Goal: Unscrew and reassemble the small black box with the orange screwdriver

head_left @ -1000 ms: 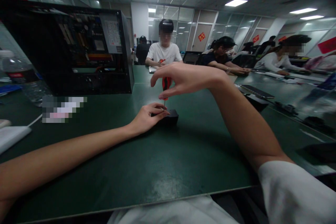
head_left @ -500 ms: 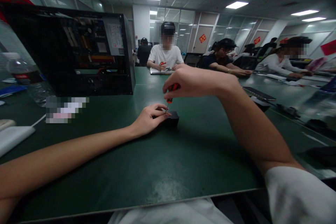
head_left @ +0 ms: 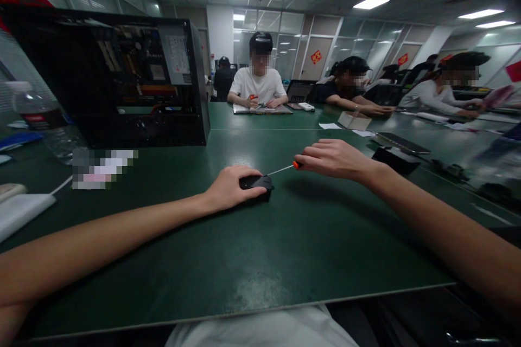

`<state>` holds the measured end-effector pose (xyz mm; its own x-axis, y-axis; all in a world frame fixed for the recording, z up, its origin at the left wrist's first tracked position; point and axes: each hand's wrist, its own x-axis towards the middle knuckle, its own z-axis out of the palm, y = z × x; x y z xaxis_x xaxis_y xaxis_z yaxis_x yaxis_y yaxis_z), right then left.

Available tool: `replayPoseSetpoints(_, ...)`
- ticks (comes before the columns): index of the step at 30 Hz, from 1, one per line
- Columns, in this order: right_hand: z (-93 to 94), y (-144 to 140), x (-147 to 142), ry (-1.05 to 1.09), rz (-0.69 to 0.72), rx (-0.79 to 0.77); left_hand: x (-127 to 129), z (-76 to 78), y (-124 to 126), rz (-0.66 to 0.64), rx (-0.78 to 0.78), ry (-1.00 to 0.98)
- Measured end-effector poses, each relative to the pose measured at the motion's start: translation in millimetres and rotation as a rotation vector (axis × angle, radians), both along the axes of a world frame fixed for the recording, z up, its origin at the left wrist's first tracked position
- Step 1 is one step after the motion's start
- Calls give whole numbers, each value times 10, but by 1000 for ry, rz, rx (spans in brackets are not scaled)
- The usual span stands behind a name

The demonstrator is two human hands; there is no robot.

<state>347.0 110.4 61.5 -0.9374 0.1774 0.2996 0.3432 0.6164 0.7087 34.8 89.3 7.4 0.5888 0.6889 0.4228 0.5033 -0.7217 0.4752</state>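
A small black block-shaped object (head_left: 266, 193) stands on the green table; its exact kind I cannot make out. My left hand (head_left: 233, 187) wraps around its left side, with thumb and fingers along its dark, angular top. My right hand (head_left: 329, 158) is closed around a screwdriver (head_left: 280, 169) with an orange-red and black handle, mostly hidden in the fist. Its thin metal shaft slants down and left, almost flat, and the tip reaches the top right edge of the block. Whether the tip touches it is hard to see.
An open black computer case (head_left: 195, 84) stands at the left, beside a plastic bottle (head_left: 36, 114) and a white device (head_left: 24, 214). Right of my hand are a black box (head_left: 394, 160), a phone-like slab (head_left: 401, 142) and a small carton (head_left: 354, 120). Co-workers sit opposite.
My right hand has gone down and to the right. The screwdriver, steep before, now lies almost level. My left fingers have spread from the screwdriver's tip to around the block.
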Motion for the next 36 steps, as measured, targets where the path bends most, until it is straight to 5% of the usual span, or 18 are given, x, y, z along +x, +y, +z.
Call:
replayPoseSetpoints(5, 5, 32, 163, 51, 29, 27, -17, -15, 28, -2, 11, 20)
replayPoseSetpoints(28, -2, -9, 90, 84, 77, 14, -18, -61, 83, -9, 57, 59)
replayPoseSetpoints(36, -351, 172, 58, 218, 49, -366, -26, -77, 78, -11, 64, 50)
